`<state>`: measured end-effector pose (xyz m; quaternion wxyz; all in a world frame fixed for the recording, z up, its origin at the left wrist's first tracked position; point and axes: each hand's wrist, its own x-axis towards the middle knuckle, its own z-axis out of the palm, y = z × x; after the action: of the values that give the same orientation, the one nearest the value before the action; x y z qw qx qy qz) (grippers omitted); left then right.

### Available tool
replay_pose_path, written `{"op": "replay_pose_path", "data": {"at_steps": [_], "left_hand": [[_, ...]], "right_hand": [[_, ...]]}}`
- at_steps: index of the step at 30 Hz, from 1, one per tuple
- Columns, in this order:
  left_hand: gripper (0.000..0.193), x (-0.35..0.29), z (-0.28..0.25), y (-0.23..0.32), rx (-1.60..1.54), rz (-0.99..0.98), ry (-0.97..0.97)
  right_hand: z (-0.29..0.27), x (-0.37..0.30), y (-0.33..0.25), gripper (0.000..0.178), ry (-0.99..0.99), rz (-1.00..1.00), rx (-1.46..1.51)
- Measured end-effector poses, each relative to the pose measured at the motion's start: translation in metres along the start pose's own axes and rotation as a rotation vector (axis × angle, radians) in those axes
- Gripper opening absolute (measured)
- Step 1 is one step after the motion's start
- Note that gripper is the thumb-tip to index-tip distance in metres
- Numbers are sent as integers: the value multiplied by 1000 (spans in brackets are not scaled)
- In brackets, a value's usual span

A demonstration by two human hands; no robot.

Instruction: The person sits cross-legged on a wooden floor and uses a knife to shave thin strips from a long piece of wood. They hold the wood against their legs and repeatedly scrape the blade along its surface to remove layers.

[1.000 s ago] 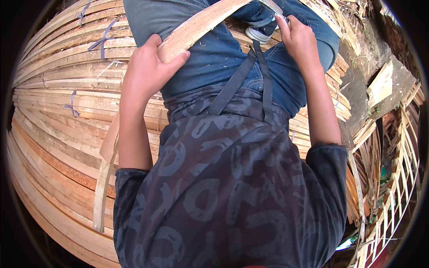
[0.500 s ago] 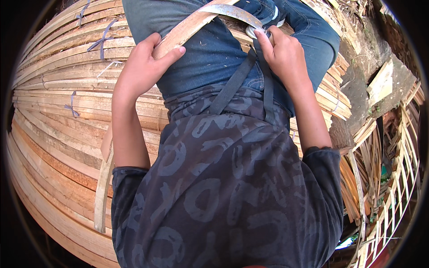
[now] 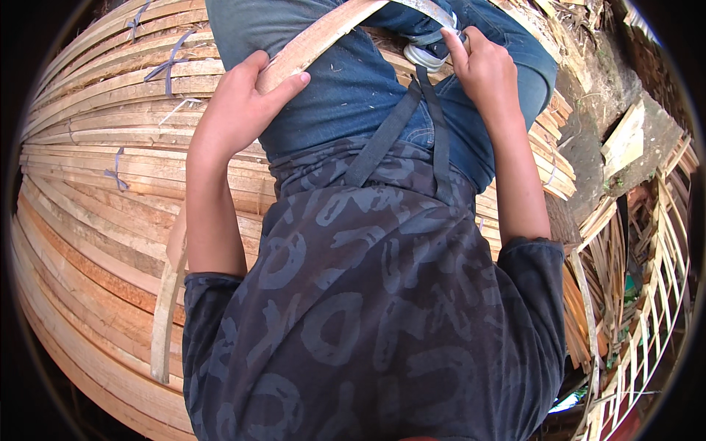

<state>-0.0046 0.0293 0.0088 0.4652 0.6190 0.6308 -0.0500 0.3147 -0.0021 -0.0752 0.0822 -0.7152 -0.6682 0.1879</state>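
Note:
My left hand (image 3: 237, 106) is closed round the near end of a pale wooden strip (image 3: 320, 42), its thumb lying along the top. The strip slants up and right across my jeans to the upper picture edge. In my right hand (image 3: 487, 72) is a knife, its handle hidden in the fist and the thumb pointing up. The knife's metal blade (image 3: 429, 9) looks curved and reaches left to the strip's far end. Where blade and strip meet is partly cut off by the picture edge, so I cannot tell if they touch.
Bundles of sawn wooden strips (image 3: 110, 184) tied with purple cord fill the left side. A loose short slat (image 3: 168, 323) lies by my left elbow. To the right are a grey stone (image 3: 647, 140), thin offcuts and a pale slatted lattice (image 3: 651, 323). Dark straps (image 3: 390, 136) hang at my waist.
My right hand has moved up and to the right with the knife, sliding the blade toward the strip's far end. My left hand keeps hold of the strip, nearly unmoved.

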Motion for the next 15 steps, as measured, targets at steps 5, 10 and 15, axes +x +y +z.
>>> {"op": "replay_pose_path", "data": {"at_steps": [5,10,15], "left_hand": [[55,1,3,0,38,-7,11],[55,1,-2,-1,36,4,-2],[54,2,-3,0,-6,-28,-32]], "right_hand": [[3,13,29,49,-9,94,-25],[-11,3,15,51,-1,121,52],[-19,-15,-17,47,-97,26,74]]}}
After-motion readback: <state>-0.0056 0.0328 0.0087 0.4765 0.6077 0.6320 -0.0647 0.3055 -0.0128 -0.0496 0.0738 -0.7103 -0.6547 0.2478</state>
